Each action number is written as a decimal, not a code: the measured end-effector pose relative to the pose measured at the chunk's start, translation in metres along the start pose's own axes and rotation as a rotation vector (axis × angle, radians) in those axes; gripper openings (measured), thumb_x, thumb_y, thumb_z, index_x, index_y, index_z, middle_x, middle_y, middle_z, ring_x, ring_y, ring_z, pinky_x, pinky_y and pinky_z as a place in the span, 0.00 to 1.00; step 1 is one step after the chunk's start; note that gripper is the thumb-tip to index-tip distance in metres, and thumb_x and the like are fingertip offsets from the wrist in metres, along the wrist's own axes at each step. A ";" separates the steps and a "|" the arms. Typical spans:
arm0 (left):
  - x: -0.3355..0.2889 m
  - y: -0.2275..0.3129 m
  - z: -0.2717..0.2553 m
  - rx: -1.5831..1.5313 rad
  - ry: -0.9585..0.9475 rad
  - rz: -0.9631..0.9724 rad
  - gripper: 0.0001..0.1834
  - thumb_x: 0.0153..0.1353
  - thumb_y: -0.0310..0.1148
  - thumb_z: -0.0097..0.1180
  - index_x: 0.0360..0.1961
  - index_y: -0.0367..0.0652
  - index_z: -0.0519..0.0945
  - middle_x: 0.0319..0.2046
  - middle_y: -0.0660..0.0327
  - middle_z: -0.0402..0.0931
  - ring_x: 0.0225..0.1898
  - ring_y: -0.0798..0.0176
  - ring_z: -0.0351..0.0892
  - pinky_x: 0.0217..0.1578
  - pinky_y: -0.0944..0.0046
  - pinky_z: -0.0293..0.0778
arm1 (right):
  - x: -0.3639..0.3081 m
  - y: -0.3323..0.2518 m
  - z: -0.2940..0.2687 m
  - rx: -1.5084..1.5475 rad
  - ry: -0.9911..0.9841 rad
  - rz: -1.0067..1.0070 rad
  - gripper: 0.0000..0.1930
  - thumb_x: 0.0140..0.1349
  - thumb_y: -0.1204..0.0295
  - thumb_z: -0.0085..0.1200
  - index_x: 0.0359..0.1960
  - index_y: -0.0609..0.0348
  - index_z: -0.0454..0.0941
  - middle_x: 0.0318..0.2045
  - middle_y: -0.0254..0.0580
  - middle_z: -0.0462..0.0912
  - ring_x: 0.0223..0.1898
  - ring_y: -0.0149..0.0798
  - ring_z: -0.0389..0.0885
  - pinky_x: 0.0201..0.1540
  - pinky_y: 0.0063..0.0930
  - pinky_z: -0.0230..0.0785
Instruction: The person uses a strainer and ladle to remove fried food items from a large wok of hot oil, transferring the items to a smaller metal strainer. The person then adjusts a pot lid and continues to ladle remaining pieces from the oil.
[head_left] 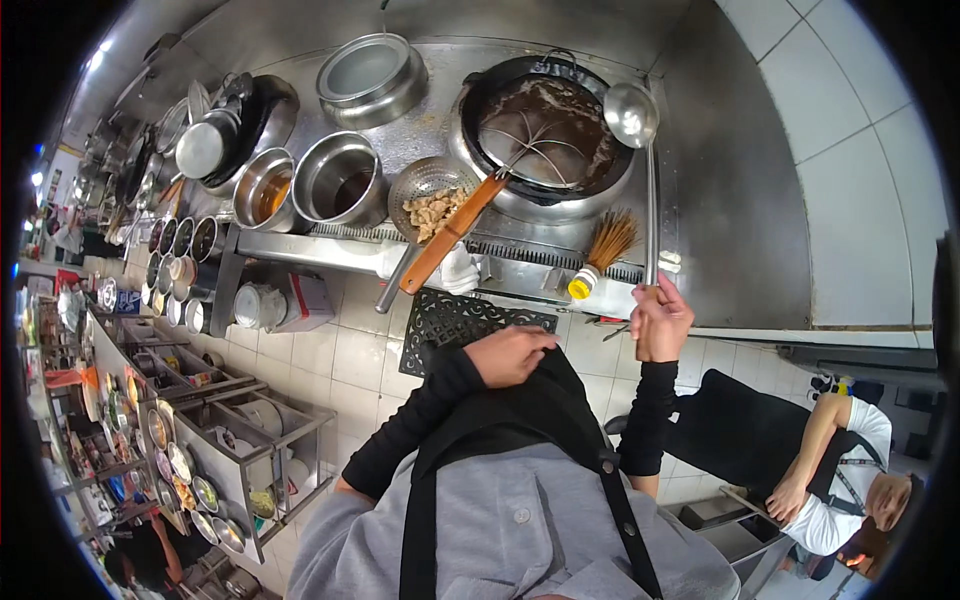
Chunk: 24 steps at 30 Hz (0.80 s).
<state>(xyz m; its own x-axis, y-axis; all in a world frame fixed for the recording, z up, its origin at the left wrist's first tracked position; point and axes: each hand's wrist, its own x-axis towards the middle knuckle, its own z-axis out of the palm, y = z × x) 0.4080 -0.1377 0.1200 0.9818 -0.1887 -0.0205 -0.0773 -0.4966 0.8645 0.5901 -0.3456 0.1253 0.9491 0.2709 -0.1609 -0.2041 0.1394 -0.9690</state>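
My right hand (662, 318) is closed around the lower end of a long-handled ladle (630, 115). The ladle's round bowl rests at the right rim of a wok (590, 112) full of dark brown liquid. In front of my black apron is my left hand (512, 356), loosely bent and holding nothing I can see. A wire strainer with a wooden handle (455, 232) lies across the wok, its handle reaching toward me. Beneath that handle sits a perforated skimmer (412, 182) with pale cooked meat pieces (430, 212) in it.
Left of the wok stand two metal pots (340, 178) (265, 190) and a lidded pot (370, 80). A bamboo brush (612, 240) and a yellow-capped bottle (581, 286) lie at the stove's front edge. A black mat (430, 325) covers floor tiles. Another person (840, 470) is at the right.
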 end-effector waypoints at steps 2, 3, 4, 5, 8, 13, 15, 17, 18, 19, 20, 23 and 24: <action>0.014 0.023 -0.006 -0.158 -0.098 0.033 0.18 0.64 0.23 0.51 0.55 0.36 0.76 0.46 0.49 0.81 0.48 0.45 0.81 0.51 0.54 0.77 | 0.003 0.006 0.022 -0.007 0.010 -0.016 0.27 0.60 0.85 0.58 0.62 0.74 0.67 0.32 0.45 0.81 0.14 0.30 0.73 0.11 0.25 0.63; 0.021 0.040 -0.008 -0.320 -0.196 0.067 0.18 0.64 0.24 0.51 0.55 0.36 0.76 0.45 0.49 0.80 0.47 0.47 0.82 0.50 0.53 0.78 | 0.007 0.009 0.032 -0.019 0.021 -0.031 0.27 0.60 0.85 0.58 0.62 0.74 0.67 0.32 0.45 0.81 0.14 0.30 0.73 0.11 0.25 0.63; 0.030 0.060 -0.012 -0.376 -0.243 0.115 0.17 0.65 0.25 0.51 0.55 0.37 0.76 0.45 0.50 0.80 0.47 0.49 0.82 0.50 0.54 0.78 | 0.019 0.017 0.038 -0.015 -0.028 -0.076 0.26 0.60 0.84 0.58 0.61 0.70 0.66 0.30 0.45 0.80 0.13 0.31 0.72 0.11 0.26 0.62; 0.038 0.082 -0.014 -0.433 -0.287 0.161 0.17 0.66 0.26 0.51 0.55 0.37 0.77 0.44 0.51 0.79 0.46 0.51 0.82 0.50 0.54 0.78 | 0.035 0.021 0.047 0.075 -0.080 -0.102 0.24 0.61 0.83 0.58 0.58 0.68 0.65 0.28 0.45 0.79 0.12 0.32 0.72 0.11 0.27 0.62; 0.065 0.115 0.022 -0.162 -0.090 0.390 0.15 0.66 0.33 0.53 0.50 0.38 0.80 0.47 0.53 0.75 0.51 0.50 0.77 0.50 0.50 0.73 | 0.096 -0.008 0.083 -0.187 -0.244 0.151 0.12 0.60 0.79 0.54 0.42 0.63 0.64 0.16 0.43 0.73 0.10 0.37 0.71 0.09 0.33 0.63; 0.133 0.134 0.041 0.335 0.491 0.415 0.18 0.57 0.42 0.60 0.46 0.45 0.83 0.49 0.58 0.70 0.50 0.48 0.65 0.43 0.51 0.69 | 0.232 -0.070 0.088 -0.224 -0.379 0.211 0.11 0.52 0.77 0.56 0.14 0.64 0.72 0.12 0.46 0.74 0.13 0.43 0.75 0.17 0.38 0.67; 0.163 0.144 0.020 0.409 0.628 0.464 0.17 0.59 0.41 0.60 0.46 0.44 0.83 0.47 0.57 0.70 0.49 0.50 0.68 0.41 0.53 0.71 | 0.270 -0.080 0.081 -0.467 -0.168 0.056 0.06 0.52 0.77 0.53 0.19 0.65 0.75 0.13 0.45 0.74 0.12 0.43 0.73 0.16 0.38 0.68; 0.187 0.143 -0.011 0.314 0.605 0.507 0.14 0.60 0.39 0.58 0.43 0.44 0.83 0.45 0.57 0.70 0.46 0.52 0.72 0.36 0.58 0.73 | 0.285 -0.098 0.092 -0.522 -0.062 0.035 0.06 0.51 0.78 0.53 0.19 0.67 0.75 0.14 0.46 0.74 0.12 0.42 0.74 0.16 0.38 0.70; 0.193 0.150 -0.023 0.312 0.635 0.582 0.11 0.58 0.34 0.59 0.39 0.40 0.83 0.41 0.54 0.72 0.40 0.53 0.75 0.34 0.58 0.76 | 0.293 -0.110 0.086 -0.547 -0.010 0.018 0.06 0.50 0.78 0.52 0.19 0.68 0.74 0.14 0.47 0.74 0.12 0.42 0.74 0.16 0.38 0.71; 0.192 0.151 -0.035 0.326 0.660 0.546 0.11 0.58 0.34 0.59 0.39 0.40 0.83 0.41 0.54 0.72 0.40 0.53 0.75 0.34 0.58 0.76 | 0.295 -0.109 0.101 -0.578 -0.004 0.015 0.06 0.50 0.79 0.52 0.18 0.69 0.74 0.14 0.47 0.74 0.12 0.42 0.74 0.16 0.38 0.72; 0.193 0.158 -0.043 0.526 0.681 0.555 0.10 0.56 0.33 0.60 0.35 0.38 0.83 0.38 0.54 0.72 0.39 0.52 0.76 0.35 0.56 0.77 | 0.294 -0.117 0.105 -0.582 -0.019 0.014 0.06 0.50 0.79 0.52 0.18 0.69 0.74 0.14 0.47 0.74 0.12 0.42 0.74 0.16 0.38 0.72; 0.195 0.180 -0.056 0.773 0.785 0.548 0.08 0.49 0.29 0.61 0.28 0.33 0.82 0.30 0.50 0.76 0.33 0.48 0.79 0.37 0.52 0.79 | 0.288 -0.146 0.111 -0.632 0.062 0.008 0.07 0.50 0.80 0.51 0.18 0.70 0.73 0.13 0.47 0.73 0.12 0.40 0.73 0.15 0.36 0.71; 0.204 0.180 -0.055 0.520 0.800 0.468 0.09 0.49 0.30 0.60 0.26 0.33 0.82 0.28 0.48 0.78 0.32 0.47 0.81 0.36 0.51 0.79 | 0.292 -0.152 0.101 -0.651 0.083 -0.014 0.07 0.51 0.80 0.50 0.17 0.70 0.73 0.13 0.46 0.73 0.12 0.40 0.73 0.15 0.36 0.70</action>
<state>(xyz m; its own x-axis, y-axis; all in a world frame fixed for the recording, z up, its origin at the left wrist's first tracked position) 0.6044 -0.2193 0.2986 0.6486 0.0637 0.7585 -0.3553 -0.8559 0.3758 0.8740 -0.1911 0.2442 0.9712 0.1956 -0.1357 -0.0287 -0.4698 -0.8823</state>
